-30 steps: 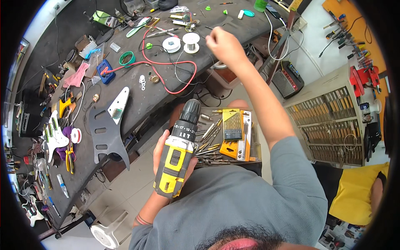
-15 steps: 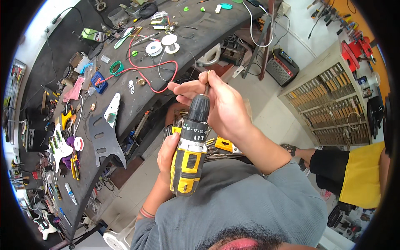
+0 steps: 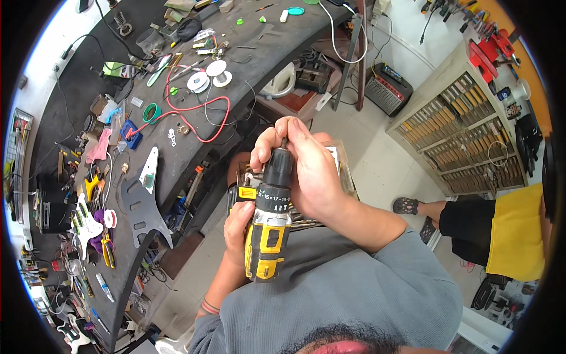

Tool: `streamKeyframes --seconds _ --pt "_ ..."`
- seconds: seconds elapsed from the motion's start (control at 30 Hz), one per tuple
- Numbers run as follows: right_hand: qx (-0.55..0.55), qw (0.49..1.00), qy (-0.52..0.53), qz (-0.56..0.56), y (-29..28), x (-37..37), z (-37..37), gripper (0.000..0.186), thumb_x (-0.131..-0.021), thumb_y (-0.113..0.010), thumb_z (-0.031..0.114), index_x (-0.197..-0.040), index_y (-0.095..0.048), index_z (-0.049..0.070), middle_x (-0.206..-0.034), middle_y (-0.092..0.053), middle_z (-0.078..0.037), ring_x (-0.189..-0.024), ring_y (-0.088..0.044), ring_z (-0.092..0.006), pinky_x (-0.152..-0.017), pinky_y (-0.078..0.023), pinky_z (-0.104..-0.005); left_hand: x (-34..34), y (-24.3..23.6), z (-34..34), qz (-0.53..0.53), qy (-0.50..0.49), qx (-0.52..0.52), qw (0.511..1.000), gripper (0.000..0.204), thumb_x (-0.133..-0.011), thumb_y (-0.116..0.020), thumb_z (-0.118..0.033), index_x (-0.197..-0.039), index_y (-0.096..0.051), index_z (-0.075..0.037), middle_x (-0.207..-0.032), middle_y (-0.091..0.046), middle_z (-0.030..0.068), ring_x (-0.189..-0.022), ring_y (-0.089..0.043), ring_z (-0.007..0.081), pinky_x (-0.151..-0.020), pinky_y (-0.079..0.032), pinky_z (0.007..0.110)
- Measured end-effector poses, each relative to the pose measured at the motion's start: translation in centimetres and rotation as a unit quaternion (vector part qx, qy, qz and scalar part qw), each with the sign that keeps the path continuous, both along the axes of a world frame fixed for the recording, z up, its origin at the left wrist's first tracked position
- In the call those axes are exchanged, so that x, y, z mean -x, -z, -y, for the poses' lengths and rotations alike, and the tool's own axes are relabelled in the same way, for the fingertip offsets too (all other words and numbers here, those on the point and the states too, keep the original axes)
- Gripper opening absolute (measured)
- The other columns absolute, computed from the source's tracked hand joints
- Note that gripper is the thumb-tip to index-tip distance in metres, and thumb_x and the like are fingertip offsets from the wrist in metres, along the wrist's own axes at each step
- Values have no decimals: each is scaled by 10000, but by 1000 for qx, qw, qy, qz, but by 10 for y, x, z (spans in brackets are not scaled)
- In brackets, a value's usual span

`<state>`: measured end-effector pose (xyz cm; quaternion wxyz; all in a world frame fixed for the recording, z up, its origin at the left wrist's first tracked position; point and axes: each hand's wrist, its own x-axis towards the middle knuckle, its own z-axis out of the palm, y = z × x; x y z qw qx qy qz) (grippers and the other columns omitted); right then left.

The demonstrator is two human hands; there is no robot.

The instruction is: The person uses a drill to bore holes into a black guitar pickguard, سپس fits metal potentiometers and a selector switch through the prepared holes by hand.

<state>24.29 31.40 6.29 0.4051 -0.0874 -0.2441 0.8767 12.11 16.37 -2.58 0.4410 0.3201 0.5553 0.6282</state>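
My left hand (image 3: pixel 236 227) grips a yellow-and-black cordless drill (image 3: pixel 265 251), its black chuck (image 3: pixel 277 165) pointing away from me. My right hand (image 3: pixel 312 177) is curled around the front of the chuck, thumb and fingers closed on a thin metal bit (image 3: pixel 285 143) at its tip; how deep the bit sits I cannot tell. Beneath my hands, largely hidden, a box of drill bits (image 3: pixel 345 171) rests on my lap.
A dark curved bench (image 3: pixel 231 75) holds spools, cables, pliers and guitar plates (image 3: pixel 137 215) along the left and top. A small amplifier (image 3: pixel 386 88) and a drawer cabinet (image 3: pixel 454 127) stand right. A person in yellow (image 3: pixel 513 230) is at the far right.
My right hand has come back from over the bench to the drill's chuck, and its spread fingers have closed around the bit. The drill is still in my left hand.
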Motion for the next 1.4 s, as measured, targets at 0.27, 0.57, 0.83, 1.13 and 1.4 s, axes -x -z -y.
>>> streamKeyframes --seconds 0.27,0.57,0.83,1.13,1.4 --pt "37 998 -21 37 -2 -9 5 300 -1172 -370 329 -1097 -533 88 -982 -711 -135 -871 -732 -255 -800 -615 -398 8 22 5 -214 -13 16 977 529 -1046 -475 -441 -1134 -679 39 -905 -743 148 -785 -724 226 -702 -605 335" --pt "41 996 12 82 2 -4 17 367 -1174 -357 375 -1095 -569 87 -856 -700 -141 -734 -719 -250 -708 -619 -379 14 7 13 -379 43 -62 922 485 -1115 -413 -264 -1295 -627 132 -1146 -746 227 -987 -733 233 -957 -573 362" --pt "9 992 26 119 4 6 23 376 -1189 -330 379 -1065 -522 79 -813 -640 -108 -698 -681 -218 -668 -596 -353 16 -1 0 -548 -37 -279 788 528 -865 -768 -16 -1368 -626 -85 -1000 -700 152 -760 -694 301 -622 -557 381" --pt "-36 993 -15 107 2 24 28 412 -1165 -417 474 -1101 -544 87 -817 -536 -41 -714 -595 -180 -766 -579 -382 16 -9 9 -518 -62 -260 813 529 -856 -774 -59 -1365 -648 -132 -1036 -711 130 -826 -712 310 -689 -585 400" --pt "-4 970 -243 -12 0 75 30 227 -1065 -559 185 -1272 -578 93 -691 -496 25 -667 -625 -155 -827 -612 -395 25 31 41 -299 -76 -210 928 663 -883 -746 -44 -1499 -512 -120 -1129 -657 172 -927 -693 326 -752 -581 416"
